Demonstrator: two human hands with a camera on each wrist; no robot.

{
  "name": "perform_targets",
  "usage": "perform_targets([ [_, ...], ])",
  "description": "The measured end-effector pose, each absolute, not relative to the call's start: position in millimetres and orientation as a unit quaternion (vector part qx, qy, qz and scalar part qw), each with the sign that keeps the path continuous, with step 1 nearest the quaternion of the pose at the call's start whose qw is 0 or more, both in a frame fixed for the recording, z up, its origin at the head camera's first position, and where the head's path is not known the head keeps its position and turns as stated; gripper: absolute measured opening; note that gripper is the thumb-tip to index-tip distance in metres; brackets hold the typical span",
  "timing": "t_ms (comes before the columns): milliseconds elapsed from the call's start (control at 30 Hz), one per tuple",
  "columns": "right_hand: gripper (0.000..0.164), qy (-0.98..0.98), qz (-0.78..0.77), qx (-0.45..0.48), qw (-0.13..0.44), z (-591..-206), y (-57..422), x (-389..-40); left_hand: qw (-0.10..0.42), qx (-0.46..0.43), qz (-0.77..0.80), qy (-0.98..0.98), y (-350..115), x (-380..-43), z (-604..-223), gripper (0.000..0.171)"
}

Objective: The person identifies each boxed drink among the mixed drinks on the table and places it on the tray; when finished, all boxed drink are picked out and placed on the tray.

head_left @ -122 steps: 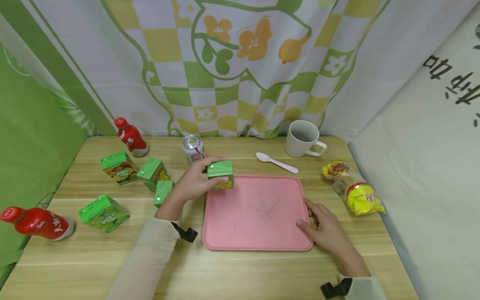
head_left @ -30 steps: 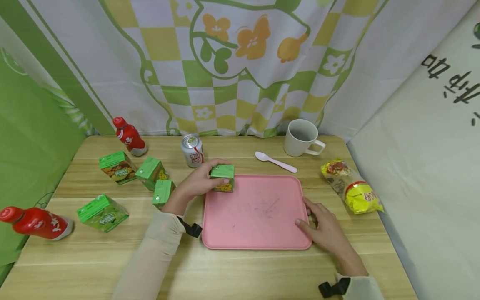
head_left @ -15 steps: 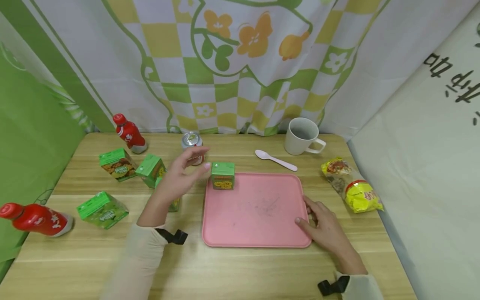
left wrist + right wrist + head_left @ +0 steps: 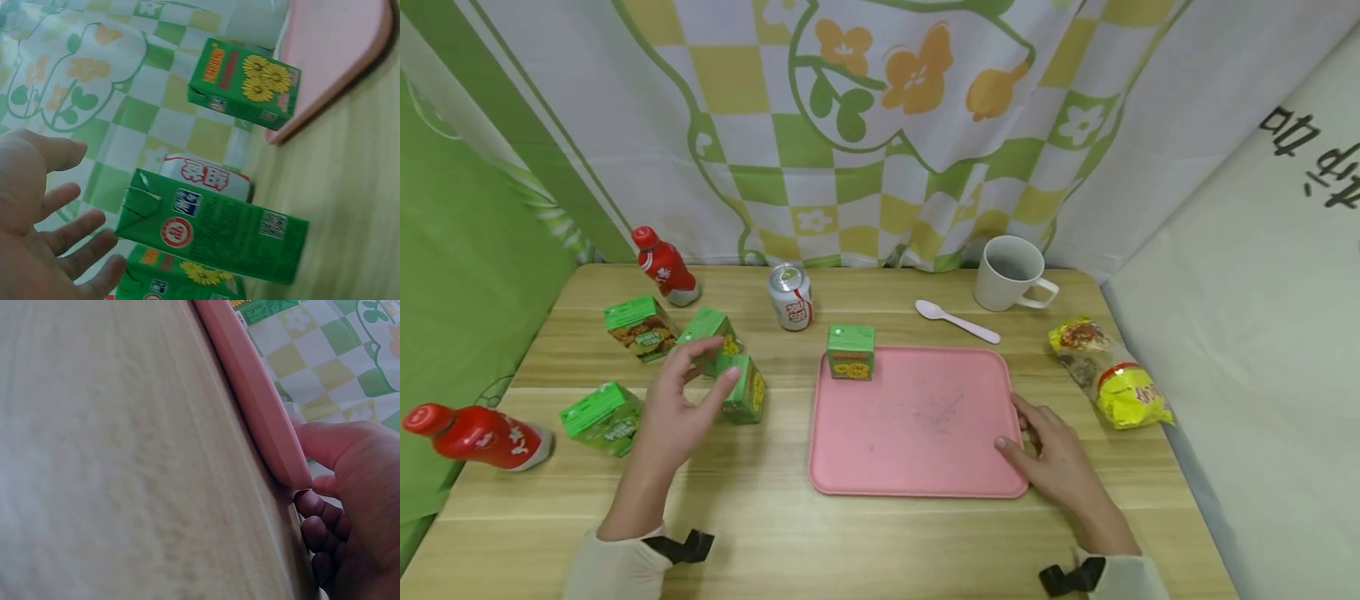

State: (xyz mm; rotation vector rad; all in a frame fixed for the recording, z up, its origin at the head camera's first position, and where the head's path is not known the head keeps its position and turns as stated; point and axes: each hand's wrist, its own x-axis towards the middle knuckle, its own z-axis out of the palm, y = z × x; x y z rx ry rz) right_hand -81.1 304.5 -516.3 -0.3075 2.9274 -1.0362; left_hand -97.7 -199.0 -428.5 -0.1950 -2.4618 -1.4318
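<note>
My left hand (image 4: pixel 673 417) hovers with fingers apart beside a green drink carton (image 4: pixel 747 396); in the left wrist view that carton (image 4: pixel 219 228) stands clear of the fingertips. Just behind it is another green carton (image 4: pixel 703 325), partly hidden by the hand. One more carton with yellow flowers (image 4: pixel 851 354) stands upright at the far left corner of the pink tray (image 4: pixel 917 458). With thumb over the rim and fingers at the side, my right hand (image 4: pixel 1056 454) grips the tray's right edge; the right wrist view shows the thumb against the rim (image 4: pixel 269 425).
Further left are two green cartons (image 4: pixel 640 329) (image 4: pixel 602 421) and two red bottles (image 4: pixel 666 271) (image 4: pixel 486 437). Along the back stand a silver can (image 4: pixel 791 300) and a grey mug (image 4: pixel 1007 275), with a pink spoon (image 4: pixel 958 321) lying between them. A yellow snack bag (image 4: pixel 1108 375) lies right.
My left hand has let go of the flowered carton on the tray's corner and moved left and nearer, to the other cartons. The right hand keeps its place on the tray.
</note>
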Motion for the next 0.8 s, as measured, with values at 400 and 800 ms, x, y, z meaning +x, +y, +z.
perform_targets([
  [400, 0.075, 0.941, -0.325, -0.092, 0.011, -517.3, 305.1, -80.2, 0.142, 0.005, -0.499, -0.855, -188.8, -89.2, -466.1, 0.070],
  [800, 0.075, 0.940, -0.328, -0.093, 0.007, -518.0, 306.0, -79.7, 0.114, 0.065, -0.501, -0.856, -181.7, -90.6, -477.2, 0.093],
])
